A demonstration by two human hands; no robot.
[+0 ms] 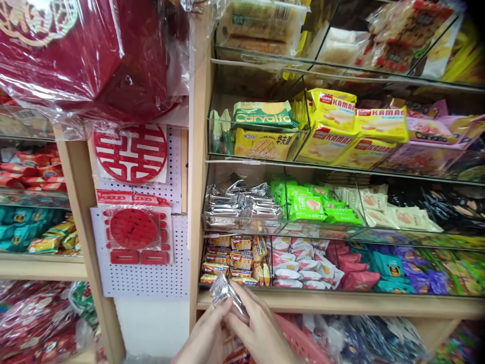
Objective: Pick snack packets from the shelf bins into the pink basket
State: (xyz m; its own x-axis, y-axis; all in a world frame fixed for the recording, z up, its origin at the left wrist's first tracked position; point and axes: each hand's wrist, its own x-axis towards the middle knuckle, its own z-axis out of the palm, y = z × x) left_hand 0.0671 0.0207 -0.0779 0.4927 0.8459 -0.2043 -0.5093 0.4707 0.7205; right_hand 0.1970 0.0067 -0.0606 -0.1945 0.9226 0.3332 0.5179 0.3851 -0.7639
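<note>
Between both hands is a small silver foil snack packet [228, 297], tilted, its top end sticking up past the fingers. My left hand [212, 326] is closed on its left side. My right hand [255, 323] wraps around it from the right. Beneath the hands, a pink plastic basket [299, 339] with holes in its wall is partly hidden and has orange-wrapped snacks inside. Ahead of the hands, similar silver packets [242, 202] fill a clear shelf compartment. Below those lie orange-and-yellow wrapped snacks [238, 255].
Green packets [308, 202], white-and-pink packets [299, 260] and yellow KAMAN wafer packs [333, 108] stand in glass-fronted shelves. A large red gift bag [113, 55] in plastic hangs at upper left. Red paper cutouts [131, 151] hang on a pegboard. A wooden shelf edge [348, 303] runs beyond the basket.
</note>
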